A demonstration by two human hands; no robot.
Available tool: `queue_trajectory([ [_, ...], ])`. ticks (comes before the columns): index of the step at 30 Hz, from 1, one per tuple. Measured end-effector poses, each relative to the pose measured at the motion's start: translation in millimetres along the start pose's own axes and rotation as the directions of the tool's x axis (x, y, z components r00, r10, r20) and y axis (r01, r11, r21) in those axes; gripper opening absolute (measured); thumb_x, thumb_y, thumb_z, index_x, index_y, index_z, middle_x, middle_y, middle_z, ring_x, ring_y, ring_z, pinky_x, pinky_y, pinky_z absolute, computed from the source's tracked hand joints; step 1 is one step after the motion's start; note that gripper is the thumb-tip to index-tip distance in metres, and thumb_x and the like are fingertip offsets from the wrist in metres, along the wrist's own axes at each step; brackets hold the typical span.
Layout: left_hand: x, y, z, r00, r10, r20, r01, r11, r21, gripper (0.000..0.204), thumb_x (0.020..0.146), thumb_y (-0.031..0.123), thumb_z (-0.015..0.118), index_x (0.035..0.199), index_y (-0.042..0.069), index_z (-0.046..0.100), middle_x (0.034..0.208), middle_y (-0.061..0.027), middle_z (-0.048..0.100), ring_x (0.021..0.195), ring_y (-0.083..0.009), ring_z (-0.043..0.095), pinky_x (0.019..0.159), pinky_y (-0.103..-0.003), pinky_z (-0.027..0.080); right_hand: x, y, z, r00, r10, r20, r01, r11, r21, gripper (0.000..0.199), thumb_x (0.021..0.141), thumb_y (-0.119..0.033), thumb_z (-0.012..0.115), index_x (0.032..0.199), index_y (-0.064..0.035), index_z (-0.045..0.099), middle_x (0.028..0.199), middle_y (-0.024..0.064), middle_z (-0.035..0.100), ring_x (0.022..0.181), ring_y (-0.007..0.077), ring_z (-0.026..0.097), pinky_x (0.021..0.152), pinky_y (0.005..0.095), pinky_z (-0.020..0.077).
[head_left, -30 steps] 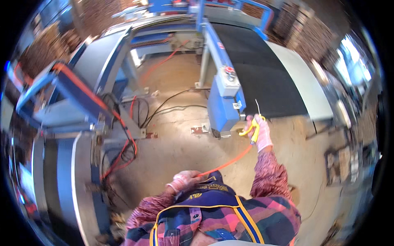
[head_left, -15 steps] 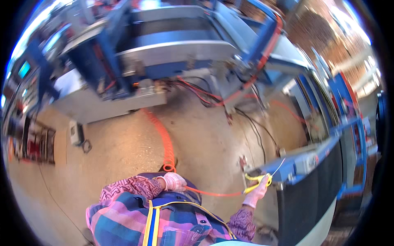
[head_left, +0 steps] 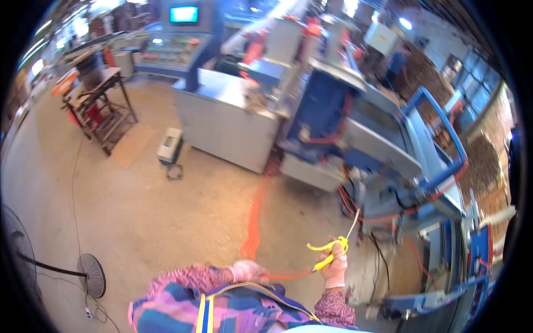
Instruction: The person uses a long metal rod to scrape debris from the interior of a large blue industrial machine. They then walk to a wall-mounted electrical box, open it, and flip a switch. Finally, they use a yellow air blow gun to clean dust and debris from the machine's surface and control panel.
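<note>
A big blue-grey machine (head_left: 355, 139) stands beyond and above the grip. An orange coiled hose (head_left: 254, 222) runs across the floor to the left hand (head_left: 247, 271), closed around it near the chest, apparently gathering slack. The right hand (head_left: 335, 267) is clamped on a yellow air blow gun (head_left: 328, 248), nozzle raised toward the machine.

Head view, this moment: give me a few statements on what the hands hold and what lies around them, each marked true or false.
1. The right hand grips a yellow-handled tool. True.
2. The left hand is raised above the head. False: it sits low by the chest, at an orange hose.
3. The orange hose runs across the floor toward the machines. True.
4. A standing fan is at the right. False: it stands at lower left.
</note>
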State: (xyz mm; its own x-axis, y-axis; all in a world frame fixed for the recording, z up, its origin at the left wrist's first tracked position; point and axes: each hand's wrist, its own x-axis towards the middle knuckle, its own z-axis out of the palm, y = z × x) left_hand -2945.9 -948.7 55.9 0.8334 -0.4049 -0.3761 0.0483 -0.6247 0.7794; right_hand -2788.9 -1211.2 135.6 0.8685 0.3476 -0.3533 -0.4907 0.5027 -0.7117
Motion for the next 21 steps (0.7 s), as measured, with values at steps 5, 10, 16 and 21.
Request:
queue_trajectory([
  [5,-143,-105,-77,0.630,-0.428,-0.648,0.158,0.888,-0.432,0.067,0.088,0.044,0.066,0.143,0.011,0.047,0.138,-0.0153,0.057,0.129,-0.0294,0.053,0.107,-0.037,0.042,24,144,249,0.908,0.267,0.323,-0.016,0.792,-0.610,0.036,0.092,-0.025,0.070,0.121,-0.0029,0.065,0.093,0.0019,0.066,0.078,0.0101,0.061,0.067,0.0272,0.0518],
  [10,-286,-127,-176,0.407,-0.187,-0.894,0.059,0.982,-0.178,0.060,0.081,0.020,0.075,0.135,0.009,0.054,0.123,-0.0134,0.066,0.112,-0.0304,0.065,0.097,-0.040,0.051,41,289,414,0.371,0.332,0.867,0.722,0.483,-0.494,0.045,0.086,-0.041,0.072,0.120,-0.0109,0.068,0.095,0.0108,0.071,0.089,0.0262,0.068,0.079,0.0364,0.0538],
  [16,-353,-204,-177,0.099,-0.547,-0.831,-0.103,0.825,-0.555,0.038,0.087,0.019,0.073,0.121,0.007,0.063,0.115,-0.0109,0.069,0.108,-0.0278,0.066,0.094,-0.037,0.053,46,372,546,0.155,0.656,0.739,0.741,0.418,-0.526,0.053,0.081,-0.056,0.069,0.110,-0.0121,0.070,0.101,0.0161,0.071,0.096,0.0359,0.067,0.083,0.0436,0.0523],
  [21,-400,-310,-207,0.116,-0.685,-0.719,-0.011,0.723,-0.690,0.039,0.088,0.021,0.074,0.122,0.006,0.061,0.115,-0.0120,0.068,0.109,-0.0272,0.065,0.095,-0.037,0.052,86,449,631,0.012,0.732,0.681,0.647,0.514,-0.563,0.051,0.080,-0.056,0.070,0.106,-0.0111,0.071,0.098,0.0166,0.071,0.094,0.0345,0.067,0.081,0.0435,0.0515],
])
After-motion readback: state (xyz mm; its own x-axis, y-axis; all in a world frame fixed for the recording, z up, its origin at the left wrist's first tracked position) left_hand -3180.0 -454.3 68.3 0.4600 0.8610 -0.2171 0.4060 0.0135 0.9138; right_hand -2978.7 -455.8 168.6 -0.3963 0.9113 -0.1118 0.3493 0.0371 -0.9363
